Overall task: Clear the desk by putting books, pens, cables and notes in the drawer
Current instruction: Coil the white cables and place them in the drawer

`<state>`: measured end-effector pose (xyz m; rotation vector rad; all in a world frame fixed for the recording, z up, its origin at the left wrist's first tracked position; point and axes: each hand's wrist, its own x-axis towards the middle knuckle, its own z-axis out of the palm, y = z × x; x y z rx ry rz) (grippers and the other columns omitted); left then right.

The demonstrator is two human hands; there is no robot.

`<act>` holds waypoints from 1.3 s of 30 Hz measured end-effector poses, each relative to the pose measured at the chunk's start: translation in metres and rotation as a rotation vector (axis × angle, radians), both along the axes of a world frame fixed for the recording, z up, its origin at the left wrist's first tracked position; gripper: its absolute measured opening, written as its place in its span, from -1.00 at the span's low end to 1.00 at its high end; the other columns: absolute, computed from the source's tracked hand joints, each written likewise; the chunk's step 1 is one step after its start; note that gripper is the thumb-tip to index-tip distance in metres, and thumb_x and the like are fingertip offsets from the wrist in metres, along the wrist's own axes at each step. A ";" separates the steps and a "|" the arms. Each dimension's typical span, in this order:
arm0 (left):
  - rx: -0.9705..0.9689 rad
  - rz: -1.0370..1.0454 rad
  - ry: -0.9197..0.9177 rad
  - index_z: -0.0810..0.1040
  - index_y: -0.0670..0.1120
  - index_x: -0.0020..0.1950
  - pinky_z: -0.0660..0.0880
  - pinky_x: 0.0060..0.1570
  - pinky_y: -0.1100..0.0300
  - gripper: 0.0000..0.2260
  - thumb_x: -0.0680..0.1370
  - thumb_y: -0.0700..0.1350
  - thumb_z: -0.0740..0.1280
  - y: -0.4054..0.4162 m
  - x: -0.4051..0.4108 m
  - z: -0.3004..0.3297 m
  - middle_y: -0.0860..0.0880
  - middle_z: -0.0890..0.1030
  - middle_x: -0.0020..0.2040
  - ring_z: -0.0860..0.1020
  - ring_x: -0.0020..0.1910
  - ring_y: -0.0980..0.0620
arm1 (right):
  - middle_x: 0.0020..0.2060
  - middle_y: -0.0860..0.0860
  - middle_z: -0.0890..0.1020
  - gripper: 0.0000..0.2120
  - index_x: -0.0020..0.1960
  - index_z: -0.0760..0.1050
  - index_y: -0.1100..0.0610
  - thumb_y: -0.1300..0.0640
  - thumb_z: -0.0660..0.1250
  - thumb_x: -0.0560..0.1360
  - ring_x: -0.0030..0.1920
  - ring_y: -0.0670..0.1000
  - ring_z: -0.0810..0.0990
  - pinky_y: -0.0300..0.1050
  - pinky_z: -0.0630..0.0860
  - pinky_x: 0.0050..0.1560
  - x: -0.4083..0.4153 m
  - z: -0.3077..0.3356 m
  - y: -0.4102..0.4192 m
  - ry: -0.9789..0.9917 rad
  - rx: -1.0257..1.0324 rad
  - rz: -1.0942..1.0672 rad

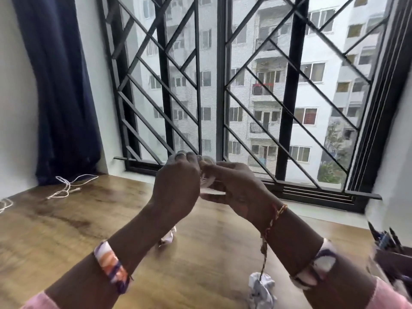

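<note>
Head view: both hands are being held up over the middle of the counter (pixel 66 230), close together and touching, in front of the window grille (pixel 169 90). Left hand (pixel 176 186) and right hand (pixel 234 186) are curling their fingers (pixel 189 156) round a small pale, glossy thing (pixel 206 175) between them. It's blurred; it looks like a coiled clear cable or a roll, cannot tell which. My read: they're being raised to bundle it tight so it goes into the drawer as one compact piece. The drawer itself is not showing.

What's lying around:
- White cable (pixel 66 186), thin and limp, is sprawling in loose loops at the far left by the dark blue curtain (pixel 64 97). It's well apart from the hands and probably needs coiling first.
- Another pale strand (pixel 5 205) is lying at the left edge, cut off.
- Crumpled paper note (pixel 168 237) is sitting near, partly hidden behind the left forearm.
- A second crumpled note (pixel 262 291) is sitting near, under the right forearm. Both are light, creased and easy to pinch.
- Pens (pixel 385 239) are standing in a dark holder (pixel 394 262) at the near right edge, motion-blurred.

Counter is wood-grain and smooth. A thread bracelet (pixel 274 217) is dangling off the right wrist and could snag.
</note>
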<state>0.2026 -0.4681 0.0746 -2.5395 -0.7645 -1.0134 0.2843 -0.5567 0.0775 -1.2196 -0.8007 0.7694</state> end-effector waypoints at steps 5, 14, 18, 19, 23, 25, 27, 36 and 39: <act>-0.153 -0.030 -0.022 0.47 -0.25 -0.03 0.44 -0.29 0.10 -0.86 0.50 -0.18 0.28 0.006 -0.013 -0.005 -0.23 0.59 -0.15 0.60 -0.17 -0.21 | -0.37 0.14 0.56 -0.75 -0.33 0.46 0.27 0.11 0.32 0.42 -0.32 0.08 0.49 -0.06 0.39 -0.32 -0.015 -0.003 0.020 -0.859 -0.050 -0.451; -0.181 -0.237 -0.239 0.47 -0.21 0.02 0.25 -0.24 0.13 -0.74 0.59 -0.06 0.10 0.017 -0.014 -0.030 -0.23 0.58 -0.08 0.55 -0.08 -0.25 | -0.45 0.13 0.45 -0.72 -0.41 0.37 0.22 0.16 0.24 0.45 -0.37 0.16 0.49 -0.06 0.56 -0.37 -0.003 -0.008 0.037 -0.816 -0.261 -0.278; -0.249 -0.293 -0.246 0.51 -0.19 0.00 0.40 -0.23 0.07 -0.67 0.57 0.00 0.06 0.023 -0.010 -0.041 -0.18 0.61 -0.12 0.56 -0.14 -0.20 | -0.32 0.25 0.55 -0.77 -0.25 0.52 0.32 0.18 0.22 0.47 -0.23 0.29 0.61 0.23 0.58 -0.21 0.002 -0.017 0.040 -0.639 -0.322 -0.188; -0.266 -0.311 -0.252 0.52 -0.19 0.00 0.41 -0.22 0.07 -0.68 0.56 -0.01 0.08 0.024 -0.009 -0.043 -0.18 0.61 -0.13 0.57 -0.15 -0.18 | -0.30 0.25 0.56 -0.77 -0.22 0.53 0.32 0.18 0.22 0.48 -0.22 0.28 0.62 0.21 0.59 -0.19 0.004 -0.020 0.039 -0.616 -0.335 -0.173; -0.343 -0.375 -0.228 0.55 -0.18 0.01 0.47 -0.18 0.05 -0.64 0.50 0.01 0.07 0.024 -0.006 -0.048 -0.13 0.64 -0.13 0.58 -0.15 -0.12 | -0.30 0.20 0.55 -0.86 -0.20 0.54 0.26 0.25 0.24 0.47 -0.27 0.15 0.57 0.07 0.56 -0.19 0.007 -0.030 0.035 -0.469 -0.295 -0.140; -0.398 -0.407 -0.214 0.55 -0.17 0.01 0.47 -0.18 0.08 -0.63 0.49 0.01 0.06 0.023 -0.004 -0.051 -0.09 0.63 -0.16 0.57 -0.18 -0.07 | -0.34 0.19 0.54 -0.88 -0.22 0.55 0.29 0.29 0.25 0.42 -0.32 0.10 0.54 0.07 0.53 -0.19 0.008 -0.035 0.035 -0.416 -0.251 -0.147; -0.433 -0.443 -0.200 0.56 -0.18 -0.01 0.38 -0.26 0.27 -0.70 0.55 -0.04 0.11 0.021 -0.002 -0.051 0.00 0.59 -0.25 0.53 -0.27 0.03 | -0.41 0.17 0.55 -0.85 -0.28 0.56 0.33 0.25 0.27 0.34 -0.36 0.08 0.54 0.08 0.53 -0.25 0.011 -0.038 0.035 -0.424 -0.217 -0.193; -0.477 -0.454 -0.224 0.52 -0.12 -0.04 0.31 -0.35 0.32 -0.84 0.57 -0.07 0.20 0.013 -0.001 -0.044 0.08 0.49 -0.35 0.47 -0.35 0.09 | -0.47 0.17 0.53 -0.91 -0.46 0.54 0.21 0.19 0.32 0.16 -0.38 0.08 0.49 0.01 0.41 -0.30 0.012 -0.029 0.019 -0.376 -0.117 -0.265; -0.532 -0.418 -0.239 0.44 -0.12 -0.14 0.26 -0.36 0.23 -0.81 0.58 -0.04 0.18 0.010 0.000 -0.043 0.05 0.44 -0.39 0.46 -0.34 -0.03 | -0.44 0.18 0.52 -0.90 -0.35 0.57 0.33 0.34 0.39 0.33 -0.35 0.08 0.48 0.00 0.38 -0.26 0.012 -0.025 0.013 -0.338 -0.035 -0.232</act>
